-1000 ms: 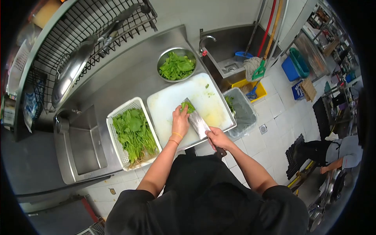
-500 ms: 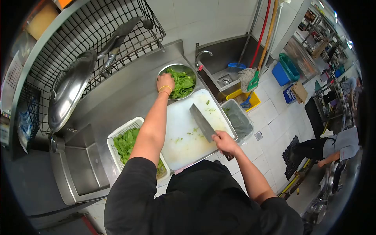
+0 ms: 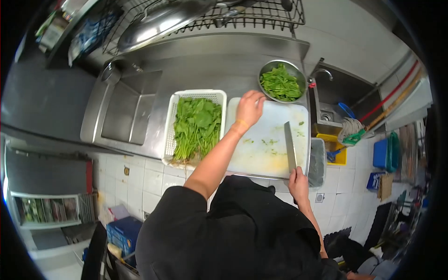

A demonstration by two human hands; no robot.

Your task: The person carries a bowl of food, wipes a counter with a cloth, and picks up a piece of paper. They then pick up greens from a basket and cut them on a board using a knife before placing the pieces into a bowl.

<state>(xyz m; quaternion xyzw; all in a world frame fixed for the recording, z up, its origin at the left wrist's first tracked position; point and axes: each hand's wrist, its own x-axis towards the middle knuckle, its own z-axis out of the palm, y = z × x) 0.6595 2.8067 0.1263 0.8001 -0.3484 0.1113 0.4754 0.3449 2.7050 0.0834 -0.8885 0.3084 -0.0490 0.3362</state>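
My left hand [image 3: 251, 108] is over the upper left part of the white cutting board [image 3: 261, 161], its fingers curled and apart, with nothing seen in them. Wrapped round a cleaver's handle, my right hand [image 3: 298, 182] is at the board's lower right edge. The blade of the cleaver [image 3: 290, 144] points away from me over the board, among small green scraps. Beyond the board stands a round metal bowl [image 3: 302, 74] of cut greens [image 3: 281, 84]. Left of the board, a white perforated basket [image 3: 224, 96] holds leafy greens with stems and roots [image 3: 198, 123].
A metal sink [image 3: 123, 116] lies at the left. Another sink [image 3: 326, 115] with a tap is at the right, near a grey bin [image 3: 318, 161], a yellow bucket [image 3: 343, 157] and a mop [image 3: 351, 130]. A large metal lid [image 3: 163, 21] rests on the wire rack.
The view has swung left. My left hand has left the greens in the bowl and come back over the board. The cleaver, still in my right hand, now points more directly away from me.
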